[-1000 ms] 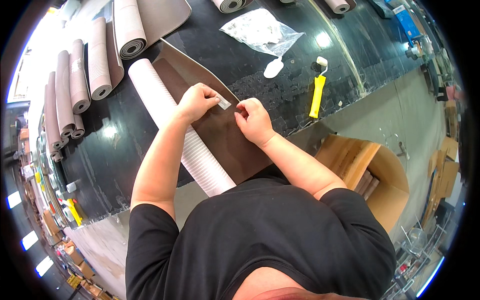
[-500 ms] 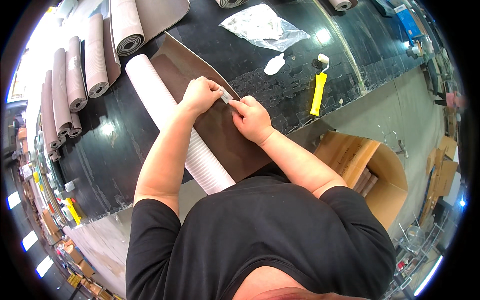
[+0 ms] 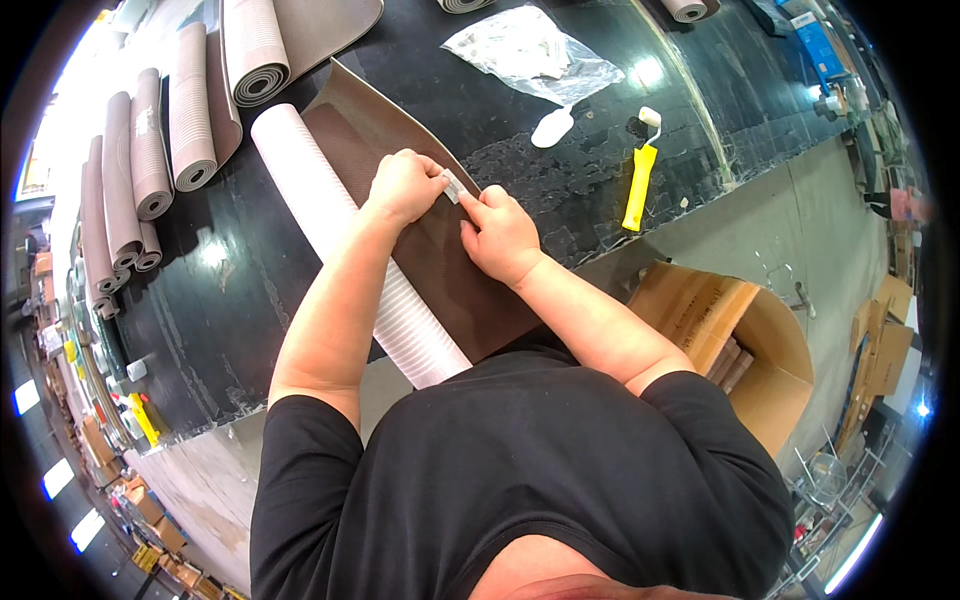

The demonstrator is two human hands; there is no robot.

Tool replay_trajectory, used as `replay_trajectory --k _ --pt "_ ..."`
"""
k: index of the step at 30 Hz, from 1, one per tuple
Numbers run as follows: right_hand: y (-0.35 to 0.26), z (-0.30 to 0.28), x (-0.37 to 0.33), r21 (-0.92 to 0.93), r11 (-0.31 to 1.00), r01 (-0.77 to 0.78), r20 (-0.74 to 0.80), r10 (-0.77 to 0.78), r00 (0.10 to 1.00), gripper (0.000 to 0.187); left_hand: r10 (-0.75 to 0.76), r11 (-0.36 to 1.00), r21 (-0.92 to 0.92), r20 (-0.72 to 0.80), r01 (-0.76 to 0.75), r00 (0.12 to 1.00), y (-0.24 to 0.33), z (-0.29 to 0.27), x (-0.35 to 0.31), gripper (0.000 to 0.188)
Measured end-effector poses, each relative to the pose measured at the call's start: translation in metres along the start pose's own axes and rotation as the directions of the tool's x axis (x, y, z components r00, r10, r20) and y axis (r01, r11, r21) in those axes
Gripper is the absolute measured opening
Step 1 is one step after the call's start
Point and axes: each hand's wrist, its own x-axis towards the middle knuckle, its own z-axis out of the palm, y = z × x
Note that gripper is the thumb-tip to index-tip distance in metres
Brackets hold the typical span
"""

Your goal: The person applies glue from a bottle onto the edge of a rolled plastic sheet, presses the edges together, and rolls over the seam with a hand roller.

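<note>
Item: small pale label or tag (image 3: 452,186), pinched between the fingertips of both hands, held just above the upper edge of a dark brown mat (image 3: 440,250) partly unrolled on the black table (image 3: 560,170)

Mat: lies flat across the table's near half, its free corner lifting toward the far side; its rolled part, a pale ribbed cylinder (image 3: 350,250), runs along the mat's left side, touching it

Step in hand, as judged: fixing or peeling the label at the mat's edge; which of the two cannot be told. The next move calls for a steady pinch and a flat press against the mat surface, without creasing the label

Left hand (image 3: 405,185): fingers curled, thumb and forefinger closed on the label's left end; forearm crosses over the pale roll

Right hand (image 3: 500,235): fingers bunched, tips meeting the label's right end; wrist resting on the mat

Around: yellow-handled small roller (image 3: 640,170) and clear plastic bag (image 3: 535,55) further off on the table; several rolled mats (image 3: 180,110) well apart at far left; open cardboard box (image 3: 745,350) on the floor at right
</note>
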Motion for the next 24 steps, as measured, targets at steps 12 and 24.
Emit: replay_trajectory --k 12,24 --pt "-0.004 -0.003 0.002 -0.038 0.999 -0.027 0.032 0.028 0.999 0.033 0.137 0.984 0.136 -0.162 -0.115 0.977 0.000 0.011 -0.005 0.030" --pt "-0.005 -0.003 0.002 -0.053 0.998 -0.021 0.033 0.023 0.999 0.033 -0.109 0.986 0.108 -0.155 0.126 0.982 0.002 -0.003 0.007 0.022"
